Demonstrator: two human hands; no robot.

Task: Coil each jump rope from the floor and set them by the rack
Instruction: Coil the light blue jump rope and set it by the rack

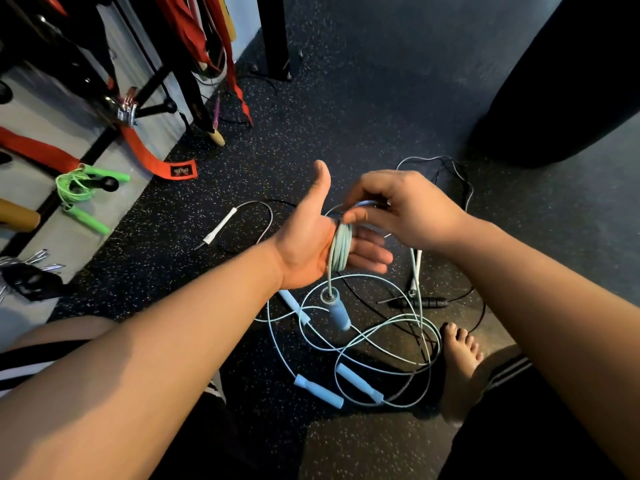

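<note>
A pale blue jump rope (340, 249) is wound in several turns around the palm of my left hand (311, 237), whose fingers lie straight with the thumb up. My right hand (398, 209) pinches the cord just above that coil. One blue handle (337, 311) hangs below the left hand. More pale blue cord (381, 344) and blue handles (320, 391) lie tangled on the floor beneath. A white-handled rope (221, 225) lies to the left, a black rope (424, 302) to the right. A coiled green rope (81, 194) rests by the rack (149, 88).
The rack at upper left carries red straps (149, 157) and bands. A black post (275, 36) stands behind. A dark punching bag (561, 81) fills the upper right. My bare foot (459, 362) rests on the speckled rubber floor beside the tangle.
</note>
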